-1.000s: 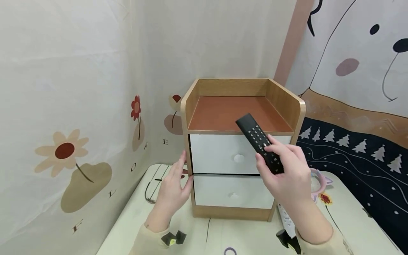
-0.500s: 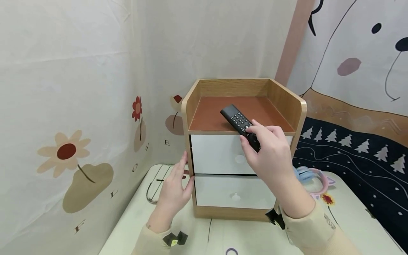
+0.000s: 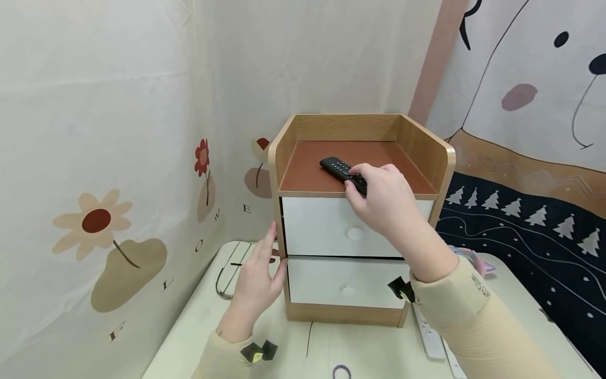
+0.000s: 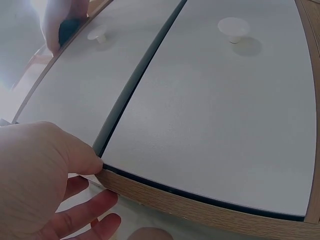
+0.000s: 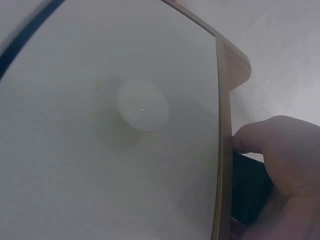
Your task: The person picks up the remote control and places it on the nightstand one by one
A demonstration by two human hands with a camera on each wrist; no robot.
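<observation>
My right hand [image 3: 385, 197] pinches the near end of a black remote control [image 3: 335, 167] between thumb and fingers. The remote lies low over the reddish-brown top [image 3: 305, 163] of a small wooden cabinet [image 3: 345, 314], its far end pointing back and left. In the right wrist view the dark remote [image 5: 247, 187] shows behind the cabinet's top edge, partly covered by the fingers. Fingers extended, my left hand [image 3: 258, 279] rests against the cabinet's left side; its thumb touches the edge by the gap between the white upper drawer [image 3: 314, 223] and lower drawer [image 3: 314, 279]. Both drawers are closed.
Raised wooden walls border the cabinet top at the back and sides. A white power strip [image 3: 430, 337] lies right of the cabinet. Behind my right forearm is a partly hidden pink headband-like thing [image 3: 479, 263]. A purple ring [image 3: 342, 371] sits at the table's front.
My right hand has carried the remote forward and left, from in front of the cabinet to over its top, tilting it flatter. The left hand has stayed at the cabinet's side.
</observation>
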